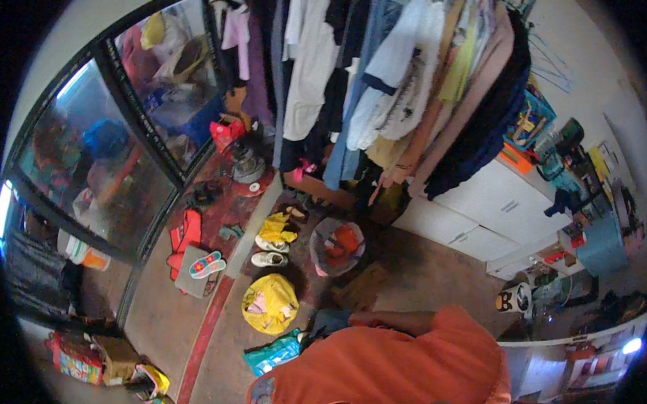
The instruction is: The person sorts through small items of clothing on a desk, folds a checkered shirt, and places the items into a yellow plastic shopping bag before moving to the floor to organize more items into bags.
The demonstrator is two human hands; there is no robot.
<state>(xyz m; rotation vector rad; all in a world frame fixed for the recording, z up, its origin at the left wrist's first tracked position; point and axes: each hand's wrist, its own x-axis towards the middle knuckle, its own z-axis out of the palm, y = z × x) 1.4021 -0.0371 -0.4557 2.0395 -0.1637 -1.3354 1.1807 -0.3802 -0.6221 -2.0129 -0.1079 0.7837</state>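
Observation:
Neither of my hands can be made out. A bent bare forearm shows beside an orange shirt at the bottom; its hand end is lost near dark cloth. Left of the shirt a teal plastic packet lies on the floor. Above it stands a round yellow fabric container with items inside. Farther up are a pair of pale shoes, a yellow cloth and a lined bin holding red material.
Many clothes hang along the top. White cabinets stand at right, cluttered on top. Patterned insoles or slippers lie on a grey mat past a raised red floor strip. Glass-panelled doors are at left, a cardboard box below.

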